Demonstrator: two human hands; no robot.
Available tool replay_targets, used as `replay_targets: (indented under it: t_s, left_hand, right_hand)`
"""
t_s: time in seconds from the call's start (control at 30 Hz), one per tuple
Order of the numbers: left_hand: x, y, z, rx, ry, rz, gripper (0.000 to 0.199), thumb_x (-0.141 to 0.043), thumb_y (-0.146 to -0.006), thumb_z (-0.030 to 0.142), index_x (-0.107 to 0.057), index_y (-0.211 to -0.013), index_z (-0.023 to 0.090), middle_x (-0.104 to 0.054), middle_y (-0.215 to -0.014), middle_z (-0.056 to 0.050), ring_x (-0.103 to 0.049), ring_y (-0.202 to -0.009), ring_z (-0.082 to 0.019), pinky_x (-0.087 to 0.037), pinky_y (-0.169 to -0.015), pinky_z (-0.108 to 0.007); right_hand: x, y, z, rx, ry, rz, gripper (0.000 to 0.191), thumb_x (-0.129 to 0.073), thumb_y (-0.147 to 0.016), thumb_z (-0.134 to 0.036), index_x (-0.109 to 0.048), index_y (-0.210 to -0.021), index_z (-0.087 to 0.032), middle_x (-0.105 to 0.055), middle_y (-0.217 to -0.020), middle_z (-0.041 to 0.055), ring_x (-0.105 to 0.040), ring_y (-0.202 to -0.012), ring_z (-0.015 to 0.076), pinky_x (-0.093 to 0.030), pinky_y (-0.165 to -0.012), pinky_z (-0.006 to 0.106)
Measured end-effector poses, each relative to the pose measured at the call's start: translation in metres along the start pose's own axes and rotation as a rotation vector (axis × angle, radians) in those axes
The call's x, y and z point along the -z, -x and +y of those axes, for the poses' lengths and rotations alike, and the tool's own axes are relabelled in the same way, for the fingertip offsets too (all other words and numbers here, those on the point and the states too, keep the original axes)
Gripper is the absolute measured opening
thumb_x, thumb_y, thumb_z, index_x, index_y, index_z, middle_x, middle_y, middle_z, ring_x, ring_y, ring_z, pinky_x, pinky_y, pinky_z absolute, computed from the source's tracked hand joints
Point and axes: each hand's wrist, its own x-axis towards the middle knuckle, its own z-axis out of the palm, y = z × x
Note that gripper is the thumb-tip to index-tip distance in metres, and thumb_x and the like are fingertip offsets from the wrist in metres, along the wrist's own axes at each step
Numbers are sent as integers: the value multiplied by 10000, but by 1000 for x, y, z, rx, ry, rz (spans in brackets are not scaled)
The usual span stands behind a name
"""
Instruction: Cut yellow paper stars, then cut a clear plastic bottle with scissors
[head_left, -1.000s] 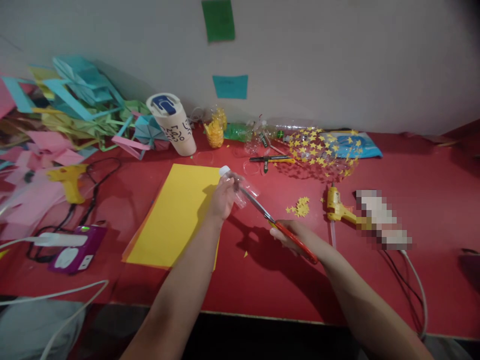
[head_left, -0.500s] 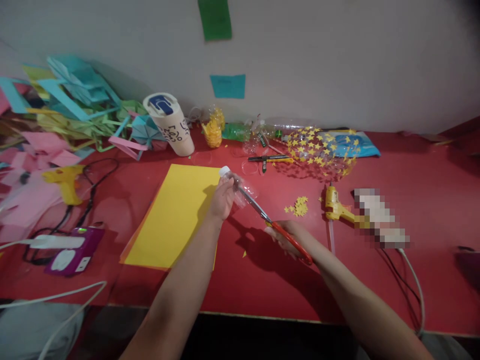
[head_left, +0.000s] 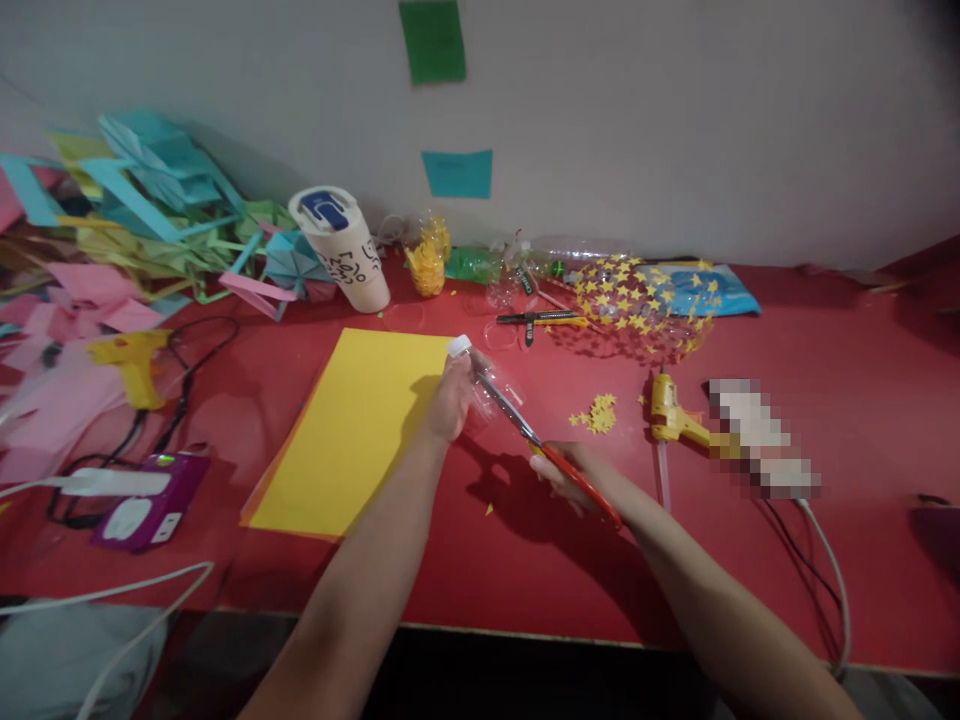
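My left hand (head_left: 450, 396) is closed around a clear plastic bottle piece (head_left: 491, 390) with a white cap that points up and left. In my right hand (head_left: 574, 468) is a pair of scissors (head_left: 529, 432) with red handles, gripped at the handles. Their long metal blades reach up and left onto the clear plastic, close to my left fingers. Whether the blades are around the plastic or only against it, I cannot tell. Beneath my left forearm lies a stack of yellow paper (head_left: 360, 420). Small yellow stars (head_left: 598, 413) form a heap right of the scissors.
Yellow glue guns lie at the right (head_left: 667, 408) and left (head_left: 135, 365). A white tumbler (head_left: 349, 260) stands behind the paper. Toward the wall are a cutter knife (head_left: 540, 318) and a star-covered clear bottle (head_left: 637, 300). Folded coloured paper (head_left: 150, 220) fills the left; cables cross both sides.
My left hand and the capped bottle piece have shifted slightly right, and the piece has turned a little. The scissors remain against the plastic, almost in the same place.
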Motion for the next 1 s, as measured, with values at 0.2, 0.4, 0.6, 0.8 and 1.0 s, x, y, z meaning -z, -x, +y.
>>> replay_targets:
  t_s: [0.2,0.4,0.6,0.8,1.0]
  left_hand:
    - [-1,-1,-2,0,-3,23,365,-455,-976,387,-684,-748,216,-628,-696,-22,-552,-671,-137,-428,-775,-277]
    - [4,-3,-6,-38,-46,17,327,-527,-934,464,-670,-767,222,-619,-720,-13,-539,-675,-132,-449,-757,-276]
    - [10,-6,-7,-62,-80,-8,343,-574,-884,537,-650,-770,223,-601,-730,-11,-548,-689,-131,-451,-756,-291]
    - [4,-2,-9,-77,-146,-24,378,-607,-831,592,-623,-793,216,-633,-731,-12,-599,-743,-165,-462,-787,-323]
    - [4,-1,-18,-71,-151,-65,443,-558,-835,644,-654,-785,215,-671,-755,-50,-643,-854,-214,-466,-818,-351]
  right_hand:
    - [-5,-3,3,-72,-59,4,462,-539,-882,-613,-419,-653,-231,-414,-465,-76,-392,-338,71,-301,-355,214]
    - [-7,-5,4,-86,-37,38,468,-591,-842,-615,-423,-641,-227,-432,-447,-68,-420,-346,79,-324,-356,208]
    - [-8,-7,2,-70,-85,43,507,-622,-782,-663,-406,-631,-230,-389,-422,-88,-403,-311,76,-310,-324,200]
    - [-9,-6,-4,-25,-146,12,534,-579,-767,-729,-428,-659,-228,-402,-432,-96,-381,-300,63,-304,-325,203]
    - [-11,-3,-10,-48,-151,31,566,-535,-753,-776,-426,-664,-228,-382,-410,-107,-361,-292,57,-297,-321,196]
